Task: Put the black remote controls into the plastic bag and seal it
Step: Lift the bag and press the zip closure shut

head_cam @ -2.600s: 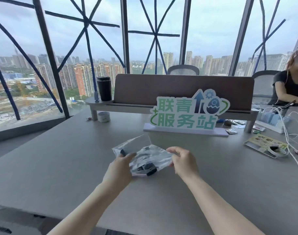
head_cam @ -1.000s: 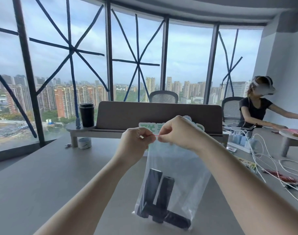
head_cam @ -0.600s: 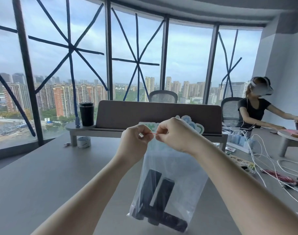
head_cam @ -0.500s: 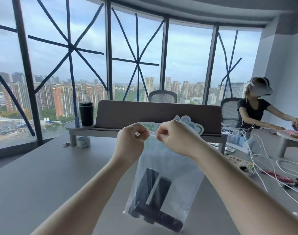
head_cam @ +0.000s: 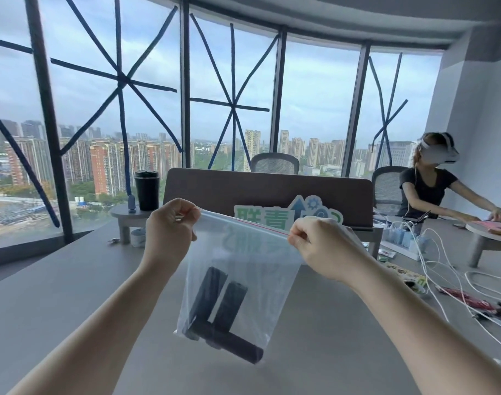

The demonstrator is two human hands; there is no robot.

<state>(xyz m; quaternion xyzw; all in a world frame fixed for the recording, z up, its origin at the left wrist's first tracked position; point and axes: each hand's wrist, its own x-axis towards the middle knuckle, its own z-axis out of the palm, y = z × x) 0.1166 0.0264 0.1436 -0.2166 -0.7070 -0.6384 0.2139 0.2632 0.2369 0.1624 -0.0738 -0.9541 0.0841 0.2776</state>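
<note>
A grey counter [head_cam: 58,303] runs toward tall taped windows [head_cam: 232,109] over a city. Above it, the left hand [head_cam: 169,232] has its grip pinched tight on the top left corner of the clear plastic bag [head_cam: 260,280]; the right hand [head_cam: 323,246] pinches the top right corner, stretching the red-lined zip strip [head_cam: 246,222] taut between them. The bag hangs clear of the counter, with three black remote controls [head_cam: 220,306] at its bottom. Beyond stand a green sign [head_cam: 286,215] and a black cup [head_cam: 146,189]
</note>
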